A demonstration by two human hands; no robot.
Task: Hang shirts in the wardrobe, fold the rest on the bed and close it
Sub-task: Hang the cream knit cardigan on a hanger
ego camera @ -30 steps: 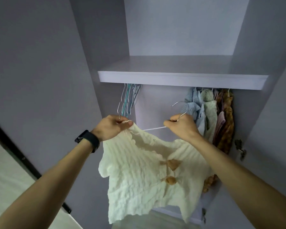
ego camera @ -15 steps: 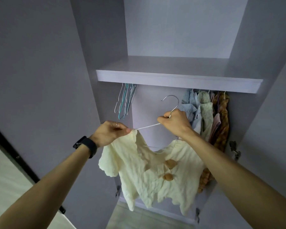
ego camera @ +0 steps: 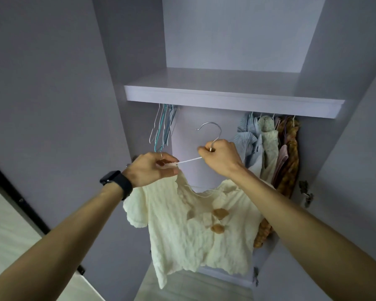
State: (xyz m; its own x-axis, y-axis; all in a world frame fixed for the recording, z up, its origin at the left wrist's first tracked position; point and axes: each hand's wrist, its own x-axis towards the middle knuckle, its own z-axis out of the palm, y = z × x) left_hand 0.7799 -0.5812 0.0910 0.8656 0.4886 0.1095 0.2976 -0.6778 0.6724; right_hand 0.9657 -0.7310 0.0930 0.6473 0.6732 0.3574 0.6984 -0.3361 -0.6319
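Note:
A cream knitted shirt point(ego camera: 182, 227) with tan buttons hangs in front of the open wardrobe, draped on a white hanger point(ego camera: 211, 131) whose metal hook points up. My right hand point(ego camera: 219, 159) grips the hanger at the base of its hook. My left hand point(ego camera: 152, 168) pinches the shirt's left shoulder where it meets the hanger's arm. The hook sits below the wardrobe shelf point(ego camera: 226, 98), apart from the rail, which is hidden behind the shelf edge.
Several empty hangers point(ego camera: 163, 127) hang at the rail's left end. Several hung shirts point(ego camera: 269, 148), blue, pale green, pink and brown checked, crowd the right end. The open wardrobe doors stand at left point(ego camera: 52, 105) and right point(ego camera: 356, 170), with hinges point(ego camera: 305, 192) on the right side.
Both hands have lifted the shirt and hanger higher toward the rail. The hook has come clear above my right hand and stands upright.

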